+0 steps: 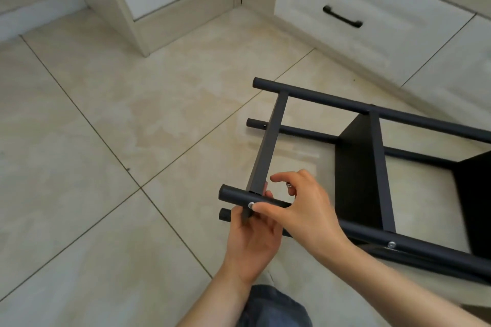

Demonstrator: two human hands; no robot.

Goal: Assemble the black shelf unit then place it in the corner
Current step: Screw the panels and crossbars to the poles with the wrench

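On the tiled floor (106, 141), right of centre and near the person, the black shelf unit (356, 167) is lying on its side, its four round posts running from left to right and two dark shelf panels standing between them. At the left end a flat crossbar (268, 141) is spanning from the far post to the near post (233, 195).

The left hand (252, 236) is reaching up from below, palm up, with its fingers curling round the near end of that crossbar under the post. The right hand (305, 210) is coming over the top: its thumb tip is pressing on a screw (250, 205) sitting in the near post, its forefinger is lifting clear, and its other fingers are curling in on a small silver piece (288, 185), possibly a spare fastener, though it is too small to tell.

Judging by this, assembly is looking well along: the posts, panels and crossbar are all joining up, and a second screw (391, 244) further right on the same post is sitting flush. The screw under the thumb is probably being seated or tightened, so this joint is likely not finished. The far right of the unit is running out of view, so I cannot tell its state.

Standing the unit up and carrying it to the corner (241, 5), at the far side between the white cabinets (372, 34), is not yet done.
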